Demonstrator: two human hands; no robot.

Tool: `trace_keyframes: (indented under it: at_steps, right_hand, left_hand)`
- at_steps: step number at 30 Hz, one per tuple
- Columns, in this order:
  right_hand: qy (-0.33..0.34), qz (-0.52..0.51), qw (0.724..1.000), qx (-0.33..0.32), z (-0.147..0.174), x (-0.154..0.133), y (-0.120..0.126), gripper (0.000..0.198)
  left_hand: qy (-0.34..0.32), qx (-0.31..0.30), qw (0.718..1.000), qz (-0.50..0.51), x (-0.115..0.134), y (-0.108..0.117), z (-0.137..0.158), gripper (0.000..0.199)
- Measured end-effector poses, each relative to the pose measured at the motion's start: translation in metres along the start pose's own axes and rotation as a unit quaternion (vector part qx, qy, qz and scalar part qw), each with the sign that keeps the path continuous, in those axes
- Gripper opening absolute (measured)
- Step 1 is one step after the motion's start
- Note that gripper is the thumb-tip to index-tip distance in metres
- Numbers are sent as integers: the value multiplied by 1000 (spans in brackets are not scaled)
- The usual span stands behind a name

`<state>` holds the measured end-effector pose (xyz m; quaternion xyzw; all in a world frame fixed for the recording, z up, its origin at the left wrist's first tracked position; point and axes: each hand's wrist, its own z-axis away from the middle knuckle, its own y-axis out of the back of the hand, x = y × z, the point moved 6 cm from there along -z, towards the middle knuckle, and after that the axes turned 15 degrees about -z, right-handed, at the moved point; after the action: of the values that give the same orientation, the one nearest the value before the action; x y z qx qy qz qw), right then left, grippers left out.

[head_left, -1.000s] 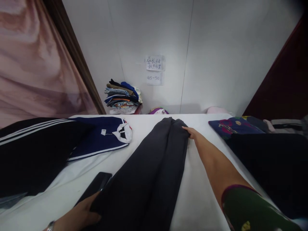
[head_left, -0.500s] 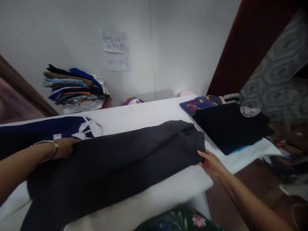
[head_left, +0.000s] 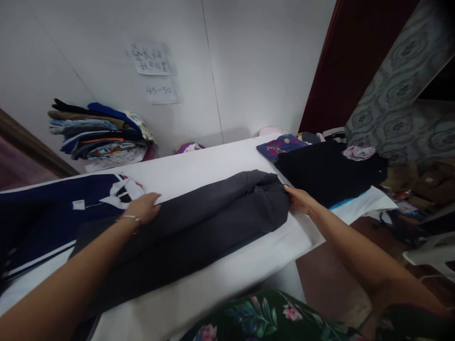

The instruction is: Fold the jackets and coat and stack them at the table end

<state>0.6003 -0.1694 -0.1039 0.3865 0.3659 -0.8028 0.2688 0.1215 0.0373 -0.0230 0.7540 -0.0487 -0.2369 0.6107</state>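
Dark grey trousers, folded lengthwise, lie across the white table with a few creases near their right end. At that right end my right hand is closed on the cloth, its thumb on top and the other fingers mostly hidden. My left hand, with a bracelet at the wrist, is at the trousers' upper edge, fingers bent round it, thumb side toward the cloth. Just behind the left hand lies a navy garment with white trim and a white tag; the trousers and my forearm partly cover it.
A stack of folded clothes stands at the back left against the wall. Black clothing and a purple patterned garment lie at the table's right. Handwritten paper signs hang on the wall. Boxes and a white stool stand at far right.
My left hand has moved right along the trousers' upper edge, away from their left part. My right hand stays at the right end, slightly higher up. The whole view has shifted a little.
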Motion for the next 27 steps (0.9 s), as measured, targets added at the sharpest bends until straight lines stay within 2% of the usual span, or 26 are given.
trace_keyframes:
  at_steps: [2,5,7,10,11,13,18,20,23,25,27]
  right_hand:
    - [26,10,999,25,-11,0,-5,31]
    - [72,8,996,51,-20,-5,-6,54]
    - [154,17,986,54,-22,-18,-1,69]
    - [292,76,953,43,-22,-37,10,79]
    - [314,112,942,48,-22,-38,15,80]
    - [317,200,924,69,-26,-33,25,77]
    - [275,397,872,87,-26,-18,32,74]
    - [277,467,834,94,-15,-21,27,70]
    - [363,540,756,65,9,-34,-2,54]
    - [435,557,708,0,21,-40,-33,48]
    - [469,566,674,-74,24,-39,-67,50]
  left_hand:
    - [-84,2,996,12,44,2,-4,44]
    - [-187,21,981,55,119,10,0,58]
    - [-218,-6,974,69,158,8,6,60]
    - [-248,-41,965,71,194,2,18,61]
    - [-254,-42,964,69,200,0,22,61]
    - [-257,-32,964,64,207,-3,29,59]
    - [-247,-13,968,48,211,-4,34,57]
    - [-244,-12,969,43,211,-3,34,57]
    - [-243,-8,969,38,211,-2,35,56]
    - [-242,-5,969,37,212,-1,36,56]
    - [-239,-3,970,37,212,0,37,55]
